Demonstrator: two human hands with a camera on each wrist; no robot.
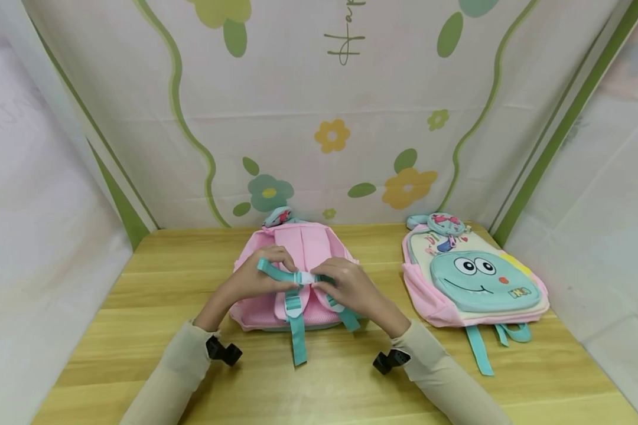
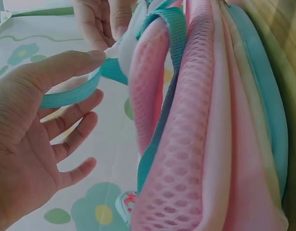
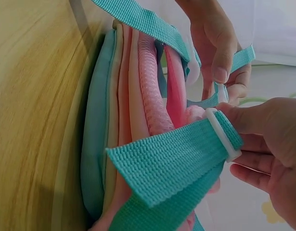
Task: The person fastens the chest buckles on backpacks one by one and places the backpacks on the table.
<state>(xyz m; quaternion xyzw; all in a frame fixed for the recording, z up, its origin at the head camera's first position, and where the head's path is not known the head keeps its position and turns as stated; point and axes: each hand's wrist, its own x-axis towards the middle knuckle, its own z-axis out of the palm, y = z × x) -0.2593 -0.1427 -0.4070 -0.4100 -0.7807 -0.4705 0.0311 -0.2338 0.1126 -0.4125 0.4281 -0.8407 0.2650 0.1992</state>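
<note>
A pink backpack (image 1: 313,242) lies with its mesh back and shoulder straps facing up. Above it, a white buckle (image 1: 307,278) on a teal strap (image 1: 276,271) is held between both hands. My left hand (image 1: 260,273) pinches the buckle's left end between thumb and fingers, and the strap's loose tail sticks out past this hand. From the other side, my right hand (image 1: 348,285) pinches the buckle's right end. The two halves look close together; whether they are joined I cannot tell. In the right wrist view, a wide teal webbing end (image 3: 172,154) hangs in front of the right hand.
A second backpack (image 1: 478,277), cream and pink with a teal smiling-face pocket, lies to the right. Teal straps (image 1: 479,348) trail from its bottom. The wooden table (image 1: 165,277) meets a flower-print cloth (image 1: 319,171) at the back.
</note>
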